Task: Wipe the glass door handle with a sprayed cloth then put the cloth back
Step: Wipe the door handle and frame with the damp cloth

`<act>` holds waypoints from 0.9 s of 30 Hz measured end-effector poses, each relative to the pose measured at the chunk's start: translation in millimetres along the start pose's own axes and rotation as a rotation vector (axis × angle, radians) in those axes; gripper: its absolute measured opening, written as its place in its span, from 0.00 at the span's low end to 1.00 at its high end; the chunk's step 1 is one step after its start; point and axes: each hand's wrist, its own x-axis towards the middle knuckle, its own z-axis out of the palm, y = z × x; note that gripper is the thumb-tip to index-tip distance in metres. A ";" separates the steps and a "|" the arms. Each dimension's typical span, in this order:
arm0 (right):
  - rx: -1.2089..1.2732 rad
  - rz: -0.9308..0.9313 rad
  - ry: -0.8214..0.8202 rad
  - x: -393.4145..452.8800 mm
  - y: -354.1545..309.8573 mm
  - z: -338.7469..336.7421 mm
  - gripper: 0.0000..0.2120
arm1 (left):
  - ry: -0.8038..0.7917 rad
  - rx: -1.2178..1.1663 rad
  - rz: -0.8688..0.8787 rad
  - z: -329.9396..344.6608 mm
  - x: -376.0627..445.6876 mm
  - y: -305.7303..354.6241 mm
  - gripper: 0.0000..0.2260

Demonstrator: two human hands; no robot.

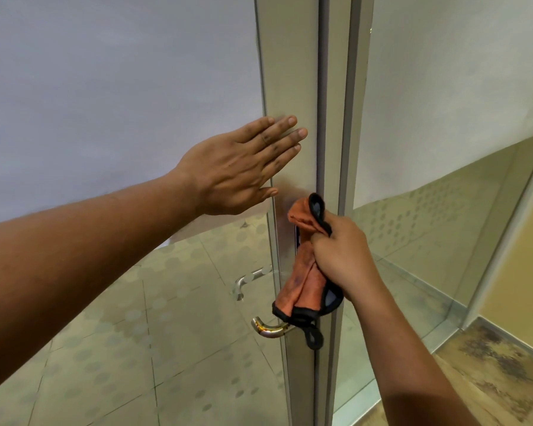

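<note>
My right hand (340, 256) is closed around an orange cloth with black trim (305, 284), and the cloth is wrapped round the upright metal door handle. Only the handle's lower curved end (266, 329) shows below the cloth; the rest is hidden by cloth and hand. My left hand (243, 167) lies flat with fingers spread against the pale door frame (285, 72) and the frosted glass, above and left of the handle. A black loop of the cloth hangs down beside the frame.
The glass door (120, 87) is frosted above and dotted lower down; a second handle (246, 279) shows through it on the far side. A dark seam runs down between the frame and the neighbouring post (348, 118). Another glass panel (443, 149) and tan floor are at right.
</note>
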 end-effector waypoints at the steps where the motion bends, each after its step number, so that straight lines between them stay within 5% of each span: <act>1: -0.038 -0.027 0.012 1.3 0.9 5.3 0.09 | 0.002 0.001 0.000 -0.1 0.1 0.1 0.34; 7: -0.189 -0.041 0.061 -19.0 8.4 36.3 0.23 | -0.002 0.019 0.002 -0.8 -0.3 0.0 0.33; 12: -0.193 -0.013 -0.030 -26.7 16.3 40.4 0.15 | -0.010 0.017 -0.003 -1.0 -0.2 0.5 0.33; 19: 0.723 0.579 -0.060 -40.7 29.3 31.1 0.15 | -0.013 0.000 -0.006 -2.3 -0.2 -0.3 0.33; 27: 0.979 0.801 -0.051 -34.2 7.4 47.1 0.12 | 0.000 -0.006 -0.007 0.4 0.5 -0.2 0.33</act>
